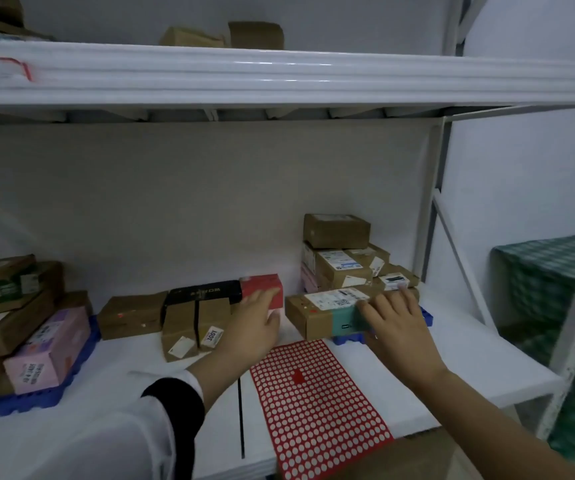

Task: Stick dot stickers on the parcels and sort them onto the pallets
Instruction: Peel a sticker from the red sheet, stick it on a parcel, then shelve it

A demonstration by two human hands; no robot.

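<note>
Two hands reach onto the white shelf: the left hand lays straight fingers against a red box, and the right hand rests spread, uncurled fingers on the teal-taped end of a brown parcel. That parcel sits on the right blue pallet in front of stacked cartons, with the red dot sticker sheet flat just in front, between the wrists. Left blue pallet holds a pink box.

Left hand is on the red box, right hand lies spread on the teal-ended parcel on the right pallet. Sticker sheet lies near, between them.
</note>
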